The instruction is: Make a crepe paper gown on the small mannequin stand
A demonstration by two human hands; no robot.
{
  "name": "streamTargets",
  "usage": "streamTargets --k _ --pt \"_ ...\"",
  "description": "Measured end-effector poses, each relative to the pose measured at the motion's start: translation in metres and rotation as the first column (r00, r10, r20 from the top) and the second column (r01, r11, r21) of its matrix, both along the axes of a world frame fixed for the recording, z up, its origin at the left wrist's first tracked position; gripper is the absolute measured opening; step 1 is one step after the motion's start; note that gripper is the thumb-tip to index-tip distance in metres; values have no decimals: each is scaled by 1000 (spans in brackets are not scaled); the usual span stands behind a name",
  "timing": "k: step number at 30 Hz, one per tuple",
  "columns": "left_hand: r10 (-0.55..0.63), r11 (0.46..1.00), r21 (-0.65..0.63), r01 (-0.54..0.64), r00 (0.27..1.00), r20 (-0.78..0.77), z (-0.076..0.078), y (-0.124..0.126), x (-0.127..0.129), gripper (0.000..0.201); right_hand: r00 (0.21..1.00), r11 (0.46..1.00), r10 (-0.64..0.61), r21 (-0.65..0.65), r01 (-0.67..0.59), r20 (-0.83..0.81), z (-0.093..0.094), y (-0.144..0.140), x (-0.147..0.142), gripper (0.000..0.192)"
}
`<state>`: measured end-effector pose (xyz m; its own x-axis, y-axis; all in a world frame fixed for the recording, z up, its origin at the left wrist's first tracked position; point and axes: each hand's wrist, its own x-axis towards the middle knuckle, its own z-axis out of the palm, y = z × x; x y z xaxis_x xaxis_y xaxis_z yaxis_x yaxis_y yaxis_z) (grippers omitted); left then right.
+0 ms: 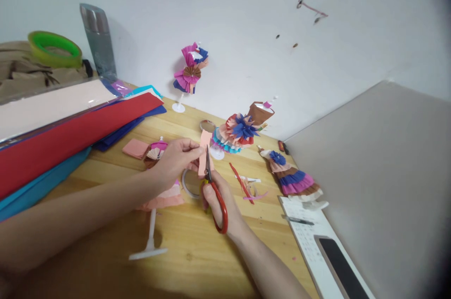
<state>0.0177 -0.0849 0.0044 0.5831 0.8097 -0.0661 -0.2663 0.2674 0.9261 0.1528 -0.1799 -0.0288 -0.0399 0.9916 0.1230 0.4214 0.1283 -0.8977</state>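
Observation:
My left hand [179, 155] pinches a strip of peach crepe paper [203, 162] by its left edge, above the table. In my right hand [225, 200] are red-handled scissors [220, 207], their blades pointing up along the strip, with the paper between or against them; I cannot tell which. Behind my left forearm stands a small dress form [151, 231] on a white stand, wearing a peach and pink paper skirt and partly hidden by the arm. A folded peach paper square [136, 148] lies to its left. A white tape ring [190, 184] rests behind my hands.
More paper-dressed forms stand behind, one pink and blue [190, 73], another brown-topped [243, 127]; a third dress [296, 179] lies at right. Paper scraps [248, 188], a phone [341, 266] and a pen [299, 220] lie right. Crepe sheets [81, 137], a bottle [100, 40] and green tape [54, 49] are left.

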Motion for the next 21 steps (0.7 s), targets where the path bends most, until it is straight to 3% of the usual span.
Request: streamTargets --k 7,21 --pt "23 1000 -21 -23 999 -23 -1 -1 3 33 1000 1000 7 -9 -7 0 -6 3 3 51" --pt "34 999 -14 -35 998 -62 -5 2 2 26 999 999 -35 -37 36 7 -5 1 0 37"
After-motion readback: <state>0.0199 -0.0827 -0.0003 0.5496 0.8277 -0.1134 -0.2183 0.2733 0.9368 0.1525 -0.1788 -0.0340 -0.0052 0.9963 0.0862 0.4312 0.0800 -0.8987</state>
